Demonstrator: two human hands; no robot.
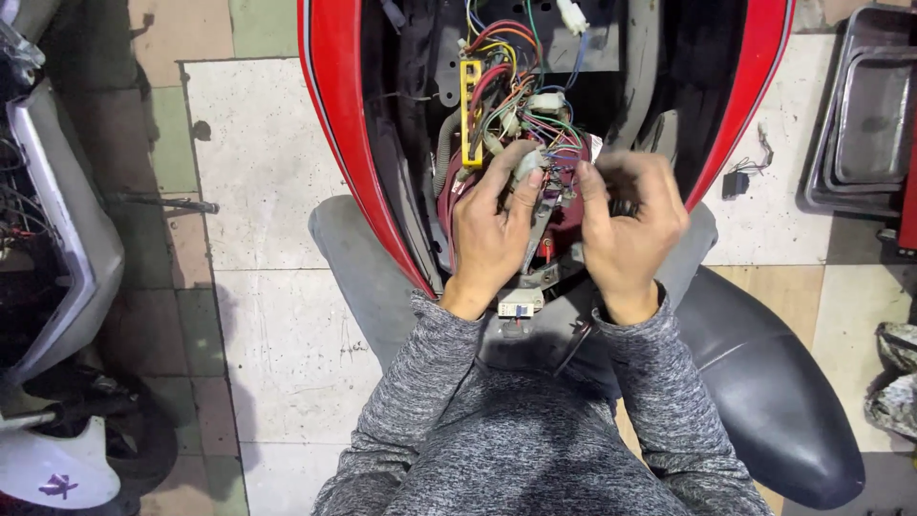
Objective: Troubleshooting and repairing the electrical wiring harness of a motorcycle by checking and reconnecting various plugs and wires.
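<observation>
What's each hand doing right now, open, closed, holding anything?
Left hand: closed, pinching a pale wiring connector between thumb and fingers.
Right hand: fingers curled at the wire bundle; what it grips cannot be told.

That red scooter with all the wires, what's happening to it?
A person in a grey sweater leans over the opened red scooter body. Both hands are in among the tangle of coloured wires. The left hand pinches a small pale connector between thumb and fingers. The right hand is curled beside it; what it holds is hidden. A black seat lies on the tiled floor.
</observation>
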